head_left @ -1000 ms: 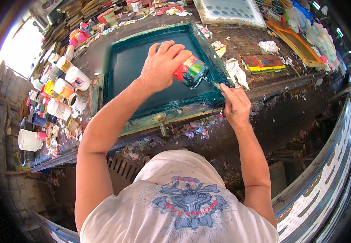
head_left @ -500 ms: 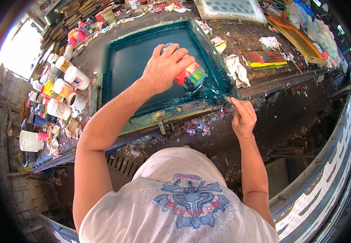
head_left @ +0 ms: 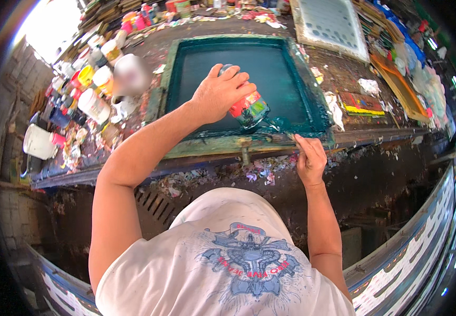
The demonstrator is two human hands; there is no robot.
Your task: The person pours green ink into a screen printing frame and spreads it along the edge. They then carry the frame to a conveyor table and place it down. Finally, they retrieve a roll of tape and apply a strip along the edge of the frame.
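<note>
My left hand [head_left: 218,96] grips a tin can [head_left: 251,108] with a red and green label, tilted so its paint-smeared mouth points down to the right. The can is over the near right part of a screen printing frame [head_left: 172,73] coated in dark teal. My right hand [head_left: 311,157] is closed in a pinch on the handle of a thin spatula [head_left: 280,128]. Teal paint covers the spatula's blade, which reaches toward the can's mouth. Thick wet paint [head_left: 312,129] lies along the frame's near right corner. My left fingers partly cover the can.
Several paint tubs [head_left: 93,105] crowd the bench's left side, with a white bucket [head_left: 39,142] at its edge. A pale screen [head_left: 330,26] lies at the far right, near an orange-brown frame [head_left: 400,87]. Crumpled rags [head_left: 334,110] and a paint-streaked board [head_left: 362,104] sit right of the teal frame.
The view has turned, so the bench and frame appear shifted right and straighter. My right hand and the spatula are slightly closer to the can, which stays tilted in my left hand.
</note>
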